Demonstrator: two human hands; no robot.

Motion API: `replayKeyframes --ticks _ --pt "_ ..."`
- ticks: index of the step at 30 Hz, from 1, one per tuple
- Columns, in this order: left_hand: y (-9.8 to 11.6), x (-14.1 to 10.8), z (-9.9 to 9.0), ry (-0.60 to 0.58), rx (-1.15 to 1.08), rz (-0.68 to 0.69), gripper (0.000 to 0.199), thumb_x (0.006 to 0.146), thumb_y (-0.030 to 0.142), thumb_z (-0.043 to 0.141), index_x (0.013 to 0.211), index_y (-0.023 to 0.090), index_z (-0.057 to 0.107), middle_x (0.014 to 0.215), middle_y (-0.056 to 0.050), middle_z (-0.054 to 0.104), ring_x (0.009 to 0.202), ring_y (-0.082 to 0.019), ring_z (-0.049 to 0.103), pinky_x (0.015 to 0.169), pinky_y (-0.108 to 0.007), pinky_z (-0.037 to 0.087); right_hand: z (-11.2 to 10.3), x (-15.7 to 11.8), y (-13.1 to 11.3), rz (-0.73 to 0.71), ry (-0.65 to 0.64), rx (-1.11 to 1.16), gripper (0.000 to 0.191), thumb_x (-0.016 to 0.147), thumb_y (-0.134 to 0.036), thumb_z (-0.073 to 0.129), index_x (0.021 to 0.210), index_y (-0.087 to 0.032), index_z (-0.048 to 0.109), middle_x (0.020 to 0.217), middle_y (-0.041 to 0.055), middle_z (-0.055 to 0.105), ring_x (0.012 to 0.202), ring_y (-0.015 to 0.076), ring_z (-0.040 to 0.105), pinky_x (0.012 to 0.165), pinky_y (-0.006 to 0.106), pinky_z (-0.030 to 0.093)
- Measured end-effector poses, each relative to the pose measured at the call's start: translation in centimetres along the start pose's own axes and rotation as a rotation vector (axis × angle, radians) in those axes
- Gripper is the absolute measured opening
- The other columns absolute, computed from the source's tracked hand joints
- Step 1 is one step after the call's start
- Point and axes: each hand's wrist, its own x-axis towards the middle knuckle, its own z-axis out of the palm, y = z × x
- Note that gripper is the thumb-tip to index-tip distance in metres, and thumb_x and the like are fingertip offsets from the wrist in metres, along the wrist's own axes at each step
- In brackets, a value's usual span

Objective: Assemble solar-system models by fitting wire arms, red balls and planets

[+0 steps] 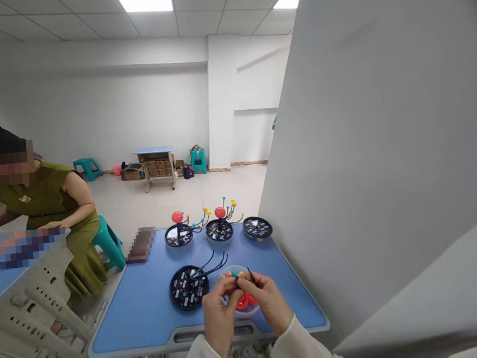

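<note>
Narrow pinch: right hand [268,303] holds a thin black rod [251,274] above a clear bowl [246,269] of coloured balls [230,273], left hand [221,322] closed against it, grip hidden; working low over the bowl seems prudent, black disc [189,288] just beside.

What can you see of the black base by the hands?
A round black base, disc-shaped with a raised rim, lies flat on the blue table, left of the person's left hand. Its top carries small white and coloured pieces, too small to read. Several thin black wires rise from it, curving up and right, their tips bare. Whether the hand touches it is unclear.
</note>
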Motion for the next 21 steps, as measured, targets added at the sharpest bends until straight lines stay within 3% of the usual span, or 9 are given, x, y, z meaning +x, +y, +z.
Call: replayKeyframes --ticks 3,6,10,16,21 --pt "0.4 -1.1 -0.4 0.023 -0.042 -0.018 0.021 0.079 0.035 0.063 0.090 0.018 0.069 0.082 -0.005 0.074 0.075 -0.018 0.068 0.069 -0.028 0.056 0.7 -1.7 0.7 -0.026 0.072 0.112 0.035 0.062 -0.048 0.077 0.073 -0.017 0.066 0.064 -0.0013 0.056 0.062 0.0132 0.049 0.063 0.026 0.043" --pt "0.7 -2.3 -1.4 0.057 -0.037 -0.064 0.022 0.078 0.037 0.064 0.088 0.017 0.071 0.084 -0.007 0.073 0.078 -0.019 0.067 0.071 -0.028 0.056 0.8 -3.1 1.2 -0.082 0.127 0.171 0.038 0.075 -0.057 0.062 0.080 -0.020 0.067 0.071 0.0025 0.058 0.067 0.0174 0.053 0.068 0.031 0.047" --pt "1.1 -3.5 -2.9 0.058 -0.079 -0.096 0.022 0.079 0.035 0.063 0.090 0.018 0.071 0.092 -0.008 0.071 0.087 -0.019 0.065 0.077 -0.029 0.055 0.6 -4.7 1.3 -0.175 0.150 0.125 0.038 0.084 -0.059 0.048 0.078 -0.024 0.063 0.083 0.0044 0.059 0.067 0.0174 0.052 0.070 0.033 0.048" --pt "1.5 -4.8 -4.3 0.065 -0.130 -0.175 0.025 0.076 0.036 0.067 0.093 0.018 0.070 0.089 -0.007 0.071 0.081 -0.018 0.067 0.075 -0.028 0.056 1.0 -6.3 1.1 -0.155 0.127 0.015 0.041 0.079 -0.059 0.058 0.091 -0.021 0.067 0.061 0.0002 0.055 0.062 0.0168 0.051 0.064 0.029 0.045" --pt "1.7 -5.3 -5.1 0.032 -0.122 -0.202 0.024 0.076 0.037 0.068 0.089 0.018 0.070 0.090 -0.008 0.073 0.083 -0.020 0.067 0.075 -0.028 0.056 1.6 -7.1 0.8 -0.154 0.142 -0.080 0.044 0.077 -0.061 0.059 0.087 -0.019 0.069 0.059 0.0003 0.058 0.060 0.0172 0.054 0.061 0.029 0.046"
